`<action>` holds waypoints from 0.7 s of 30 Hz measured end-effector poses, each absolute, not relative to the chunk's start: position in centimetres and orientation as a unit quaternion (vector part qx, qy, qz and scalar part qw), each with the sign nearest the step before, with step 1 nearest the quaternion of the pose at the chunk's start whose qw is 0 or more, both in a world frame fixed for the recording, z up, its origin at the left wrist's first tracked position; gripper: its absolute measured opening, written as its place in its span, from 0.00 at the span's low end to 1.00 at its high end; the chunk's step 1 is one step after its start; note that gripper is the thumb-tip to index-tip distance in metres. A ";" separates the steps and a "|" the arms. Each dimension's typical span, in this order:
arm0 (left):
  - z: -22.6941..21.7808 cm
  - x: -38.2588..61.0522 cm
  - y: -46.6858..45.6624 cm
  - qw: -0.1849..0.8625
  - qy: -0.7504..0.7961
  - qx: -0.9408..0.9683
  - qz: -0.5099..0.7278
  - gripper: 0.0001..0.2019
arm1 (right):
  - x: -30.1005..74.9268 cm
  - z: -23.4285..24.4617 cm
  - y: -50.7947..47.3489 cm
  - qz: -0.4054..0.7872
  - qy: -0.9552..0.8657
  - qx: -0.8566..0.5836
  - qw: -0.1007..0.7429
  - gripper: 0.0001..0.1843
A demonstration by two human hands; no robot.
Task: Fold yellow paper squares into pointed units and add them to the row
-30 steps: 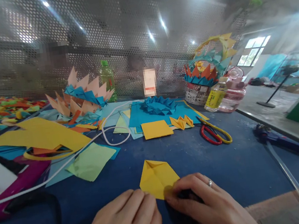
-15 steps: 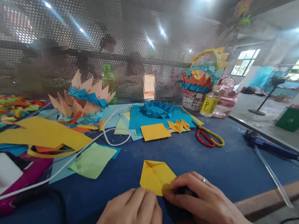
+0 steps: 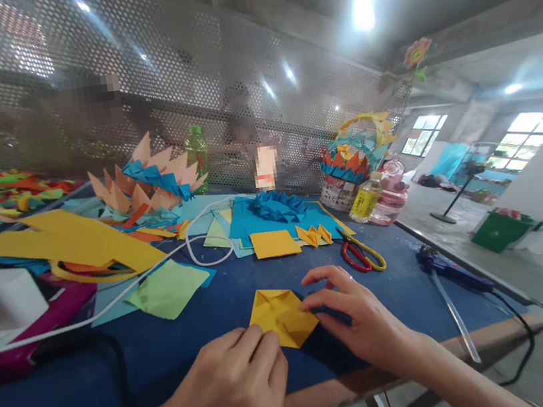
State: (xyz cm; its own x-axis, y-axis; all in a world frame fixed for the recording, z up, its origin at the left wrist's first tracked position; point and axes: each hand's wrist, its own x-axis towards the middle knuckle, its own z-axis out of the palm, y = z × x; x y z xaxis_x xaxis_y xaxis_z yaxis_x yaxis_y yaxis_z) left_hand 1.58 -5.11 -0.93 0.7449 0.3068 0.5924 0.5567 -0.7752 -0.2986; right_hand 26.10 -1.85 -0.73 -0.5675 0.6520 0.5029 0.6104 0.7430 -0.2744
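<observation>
A folded piece of yellow paper (image 3: 284,319) with creases and turned-in flaps lies on the blue tabletop in front of me. My left hand (image 3: 243,379) is closed on its lower left edge, fingers bent and the thumb out of sight. At the right edge, my right hand (image 3: 350,310) has its fingers curved and spread, a fingertip touching or just over the paper. A yellow paper square (image 3: 276,244) lies farther back, beside small pleated orange-yellow pieces (image 3: 313,234). Scissors (image 3: 362,253) with one red and one yellow handle rest to their right.
Blue folded paper (image 3: 278,206) lies on blue sheets at the back. A glue gun (image 3: 455,270) with a clear glue stick is near the right edge. Bottles (image 3: 366,198) and a paper-decorated basket (image 3: 341,187) stand behind. A white cable (image 3: 159,268) crosses the left side.
My right hand has let go of the paper's lower right edge, lifted and moved up along the right side with fingers spread. My left hand still holds the paper. The view has shifted right.
</observation>
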 end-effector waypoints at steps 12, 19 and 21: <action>-1.0 1.4 -5.6 0.100 -0.259 -0.932 -0.235 0.09 | 24.6 0.9 -4.5 0.009 -0.918 -0.313 0.243 0.11; -1.6 1.8 -5.1 0.098 -0.289 -0.918 -0.251 0.19 | 25.3 0.4 -4.0 0.084 -0.914 -0.313 0.244 0.10; -1.6 1.8 -5.0 0.115 -0.277 -0.911 -0.282 0.18 | 25.5 0.4 -3.9 0.073 -0.918 -0.305 0.245 0.14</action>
